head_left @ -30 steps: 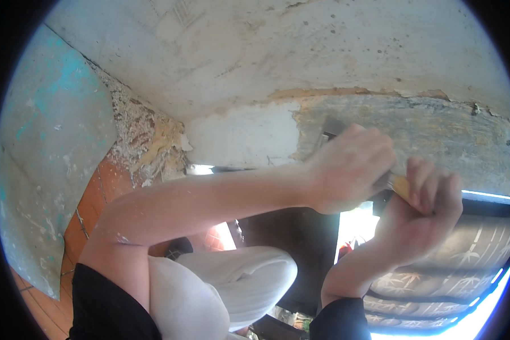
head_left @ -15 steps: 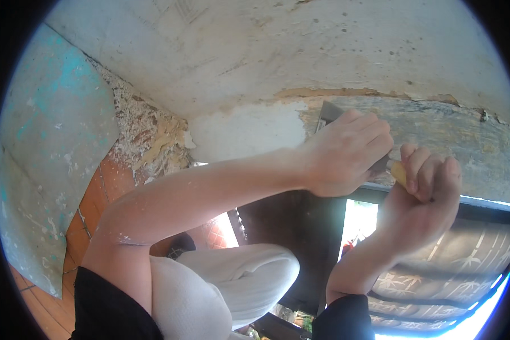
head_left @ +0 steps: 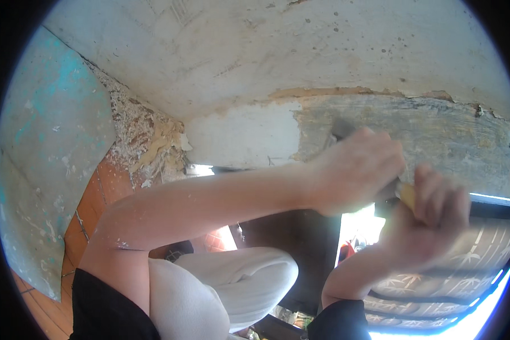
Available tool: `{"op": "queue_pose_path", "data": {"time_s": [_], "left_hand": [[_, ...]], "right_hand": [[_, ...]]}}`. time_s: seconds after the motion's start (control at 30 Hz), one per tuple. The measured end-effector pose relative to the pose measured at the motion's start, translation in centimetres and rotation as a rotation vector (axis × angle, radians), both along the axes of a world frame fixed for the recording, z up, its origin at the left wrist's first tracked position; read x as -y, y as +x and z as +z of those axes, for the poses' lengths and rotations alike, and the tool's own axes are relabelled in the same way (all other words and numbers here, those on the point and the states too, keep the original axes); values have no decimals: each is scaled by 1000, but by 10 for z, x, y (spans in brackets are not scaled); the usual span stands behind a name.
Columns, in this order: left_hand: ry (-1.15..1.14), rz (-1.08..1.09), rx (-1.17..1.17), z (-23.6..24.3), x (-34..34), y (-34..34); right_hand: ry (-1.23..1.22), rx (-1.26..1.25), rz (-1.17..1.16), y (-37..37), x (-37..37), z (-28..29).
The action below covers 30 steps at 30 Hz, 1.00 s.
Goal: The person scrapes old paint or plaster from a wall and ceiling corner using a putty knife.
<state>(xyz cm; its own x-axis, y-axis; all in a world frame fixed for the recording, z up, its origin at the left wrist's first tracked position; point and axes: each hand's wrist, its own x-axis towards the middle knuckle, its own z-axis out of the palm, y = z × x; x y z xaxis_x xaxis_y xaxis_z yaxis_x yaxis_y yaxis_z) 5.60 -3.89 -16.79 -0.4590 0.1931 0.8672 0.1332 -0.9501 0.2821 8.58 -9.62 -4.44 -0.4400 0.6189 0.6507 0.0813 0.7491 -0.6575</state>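
Note:
My left hand is closed, its fist held in front of the stripped strip of wall. A flat grey metal blade juts out past its knuckles, like that of a wide scraper; the grip is hidden. To the right and slightly lower, my right hand is wrapped around the yellow handle of a putty knife. The putty knife's dark metal end points toward my left hand. Whether the two tools touch is hidden behind the left fist. Both hands are blurred by motion.
The wall strip has smooth white plaster on the left and bare grey-brown surface on the right. A crumbling corner lies beside a paint-stained board. Below are orange floor tiles and bamboo-patterned fabric.
Both hands have moved down and slightly right, away from the upper wall edge, still gripping their tools. The view has shifted slightly.

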Motion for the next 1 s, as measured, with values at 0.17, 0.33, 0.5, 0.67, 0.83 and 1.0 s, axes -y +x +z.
{"op": "queue_pose_path", "data": {"time_s": [0.17,0.33,0.5,0.67,0.83,1.0], "left_hand": [[-189,191,-5,-35,-10,-10],[-152,156,-10,-41,-12,-8],[-151,96,-35,-21,-9,1],[-175,151,44,-63,-18,-5],[-175,121,-27,-48,-24,-4],[-162,99,-6,-29,-21,2]], "right_hand": [[-34,222,-281,-20,-10,-26],[-210,23,-82,-6,-27,-30],[-223,47,147,-4,-21,-17],[-170,94,-181,-17,-22,-38],[-99,131,-199,-15,-33,-46],[-107,13,42,8,-14,-9]]}}
